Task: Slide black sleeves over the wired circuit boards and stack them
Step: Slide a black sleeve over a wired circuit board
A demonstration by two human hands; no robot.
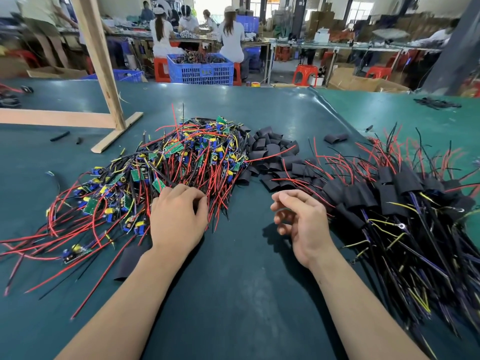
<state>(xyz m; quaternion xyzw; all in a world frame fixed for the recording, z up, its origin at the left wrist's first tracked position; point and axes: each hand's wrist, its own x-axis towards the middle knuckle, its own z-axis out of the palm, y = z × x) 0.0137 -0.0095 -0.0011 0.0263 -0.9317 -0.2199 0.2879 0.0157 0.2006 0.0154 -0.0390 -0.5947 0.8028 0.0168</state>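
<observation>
A big tangled heap of bare green circuit boards [166, 162] with red and black wires covers the left and centre of the green mat. My left hand [179, 216] lies at the heap's near edge with its fingers curled into the red and black wires. Loose black sleeves [272, 154] are piled right of the heap. Further right lies a stack of sleeved boards [394, 196] with wires trailing toward me. My right hand [304, 222] hovers over the mat beside that stack, fingers loosely curled and holding nothing. One flat black sleeve [127, 263] lies near my left forearm.
A wooden frame [104, 81] stands on the mat at the back left. A few stray sleeves [335, 138] lie behind the piles. Beyond the table are a blue crate [200, 70], orange stools and people working at benches. Bare mat [241, 281] lies between my forearms.
</observation>
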